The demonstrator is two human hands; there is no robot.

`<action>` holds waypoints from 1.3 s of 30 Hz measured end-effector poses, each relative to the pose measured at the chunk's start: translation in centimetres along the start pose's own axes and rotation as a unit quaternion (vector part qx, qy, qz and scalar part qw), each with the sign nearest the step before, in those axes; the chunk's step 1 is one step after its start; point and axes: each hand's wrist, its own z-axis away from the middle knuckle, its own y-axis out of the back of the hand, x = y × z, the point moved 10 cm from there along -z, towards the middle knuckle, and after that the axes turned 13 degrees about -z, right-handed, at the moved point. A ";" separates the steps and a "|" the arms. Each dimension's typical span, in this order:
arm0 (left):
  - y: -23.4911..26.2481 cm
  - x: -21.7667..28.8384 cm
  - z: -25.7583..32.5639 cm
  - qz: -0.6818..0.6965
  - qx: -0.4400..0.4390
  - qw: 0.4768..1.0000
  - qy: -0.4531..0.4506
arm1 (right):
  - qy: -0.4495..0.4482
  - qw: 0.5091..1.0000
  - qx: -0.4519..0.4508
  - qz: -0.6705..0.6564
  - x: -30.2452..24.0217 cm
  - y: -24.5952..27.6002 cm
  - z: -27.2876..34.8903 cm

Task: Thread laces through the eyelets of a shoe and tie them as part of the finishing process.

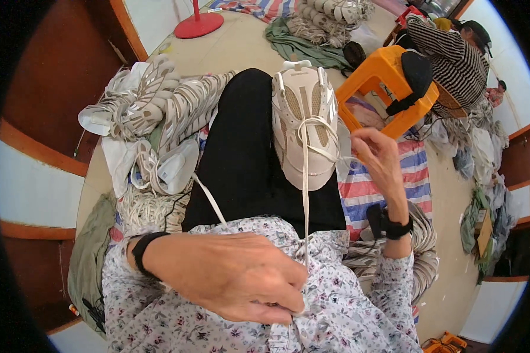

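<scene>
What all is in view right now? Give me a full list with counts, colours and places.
shoe upper: one, cream, on the black-trousered lap, centre
lace: one, white, threaded through the shoe upper, running down to both hands
pile of uppers: many, cream and white, on the floor to the left
second pile: many, cream, top centre on green cloth
plastic stool: one, orange, tipped, right of the shoe upper
striped mat: one, red, white and blue, under the right side
stand base: one, red, top left
another person: one, striped top, top right
left hand: pinching the lace near the lap
right hand: pulling the lace beside the shoe upper
</scene>
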 end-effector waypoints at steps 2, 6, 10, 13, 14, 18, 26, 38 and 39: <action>-0.1 -0.4 -0.9 0.083 -0.028 0.993 -0.079 | 0.114 0.993 0.012 -0.014 -2.6 -2.0 -1.7; 5.2 -13.1 -0.4 0.139 0.121 0.959 0.218 | 0.121 0.992 0.008 0.045 -3.2 -4.7 -4.1; 9.0 -19.0 0.2 0.011 0.308 0.917 0.253 | 0.078 0.996 -0.013 0.046 -2.7 -5.6 -4.8; 10.2 -20.0 0.2 -0.147 0.364 0.890 0.233 | 0.104 0.992 -0.024 0.071 -3.5 -5.9 -4.7; 10.0 -19.5 -0.4 -0.217 0.353 0.887 0.202 | 0.109 0.991 -0.025 0.077 -3.7 -6.0 -4.7; 9.4 -19.2 -1.4 -0.254 0.326 0.898 0.154 | 0.101 0.993 -0.022 0.060 -3.6 -5.9 -4.5; 7.7 -16.5 -1.0 -0.150 0.270 0.936 0.171 | 0.007 0.993 -0.055 -0.105 -0.8 -5.1 -5.1; 7.4 -5.7 9.8 -0.180 0.209 0.918 0.285 | -0.066 0.953 -0.144 -0.260 -0.6 -5.7 -3.7; 7.9 -5.7 11.4 -0.160 0.229 0.909 0.309 | -0.060 0.946 -0.165 -0.272 -1.0 -6.1 -3.5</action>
